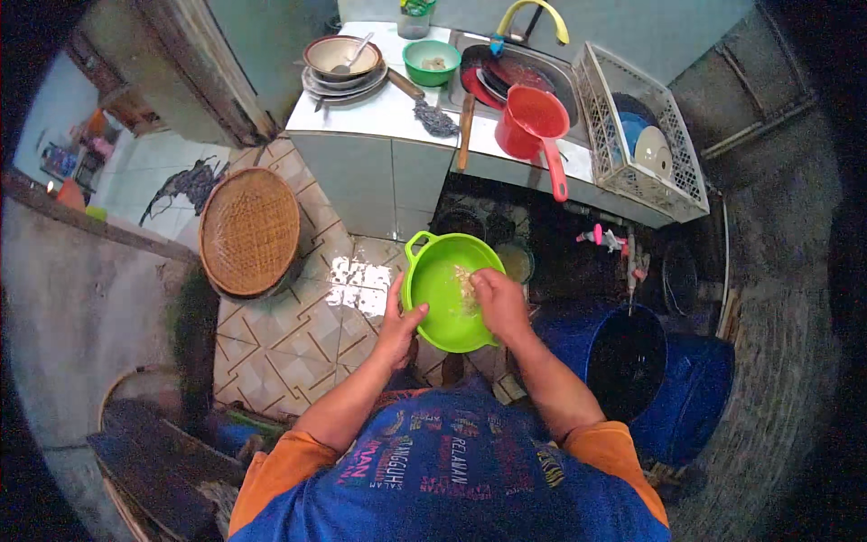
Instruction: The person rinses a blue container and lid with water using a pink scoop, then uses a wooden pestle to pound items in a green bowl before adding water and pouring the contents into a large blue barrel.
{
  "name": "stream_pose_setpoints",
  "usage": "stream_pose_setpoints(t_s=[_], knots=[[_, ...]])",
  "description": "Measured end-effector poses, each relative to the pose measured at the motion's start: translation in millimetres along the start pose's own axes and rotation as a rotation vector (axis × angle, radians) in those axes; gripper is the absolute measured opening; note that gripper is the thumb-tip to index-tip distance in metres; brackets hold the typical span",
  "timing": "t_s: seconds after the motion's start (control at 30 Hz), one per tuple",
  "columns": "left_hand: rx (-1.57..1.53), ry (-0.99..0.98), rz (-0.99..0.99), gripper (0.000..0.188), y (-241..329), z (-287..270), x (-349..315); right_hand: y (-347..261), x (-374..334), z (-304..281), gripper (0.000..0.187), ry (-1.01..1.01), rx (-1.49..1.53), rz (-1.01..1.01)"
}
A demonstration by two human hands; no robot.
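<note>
A lime-green plastic bowl (438,307) with a looped handle is held in front of my body. My left hand (397,321) is closed on its left rim, the thumb over the edge and the fingers outside. My right hand (499,304) reaches over the right side of the bowl with its fingers bent together inside. Beside those fingers lies a small patch of pale, crumbly bits (465,289). What the right fingers hold, if anything, is hidden.
Ahead is a white counter (366,116) with stacked dishes (343,68), a green bowl (431,63), a red dipper (533,122) and a sink of pans. A dish crate (641,135) stands right. Below it is a blue water barrel (628,361). A woven tray (250,232) sits left.
</note>
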State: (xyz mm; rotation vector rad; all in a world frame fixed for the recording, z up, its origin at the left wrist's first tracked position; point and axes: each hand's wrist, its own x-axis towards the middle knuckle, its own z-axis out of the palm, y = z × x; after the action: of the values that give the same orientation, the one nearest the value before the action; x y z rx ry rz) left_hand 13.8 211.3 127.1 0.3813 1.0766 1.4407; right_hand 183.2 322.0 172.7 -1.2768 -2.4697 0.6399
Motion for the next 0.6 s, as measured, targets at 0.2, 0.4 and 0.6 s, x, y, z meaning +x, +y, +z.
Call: stream_pose_setpoints(t_s=[0.2, 0.4, 0.6], knots=[[0.013, -0.094, -0.014, 0.078, 6.6, -16.6, 12.3, -4.1, -14.3, -28.7, 0.028, 0.011, 1.73, 0.725], [0.007, -0.145, -0.142, 0.077, 12.6, -12.2, 20.5, -7.6, -41.6, -56.2, 0.038, 0.106, 1.991, 0.689], [0.071, -0.266, -0.131, 0.077, 10.4, 12.4, 15.1, 19.7, -123.4, -101.7, 0.029, 0.325, 1.89, 0.485]])
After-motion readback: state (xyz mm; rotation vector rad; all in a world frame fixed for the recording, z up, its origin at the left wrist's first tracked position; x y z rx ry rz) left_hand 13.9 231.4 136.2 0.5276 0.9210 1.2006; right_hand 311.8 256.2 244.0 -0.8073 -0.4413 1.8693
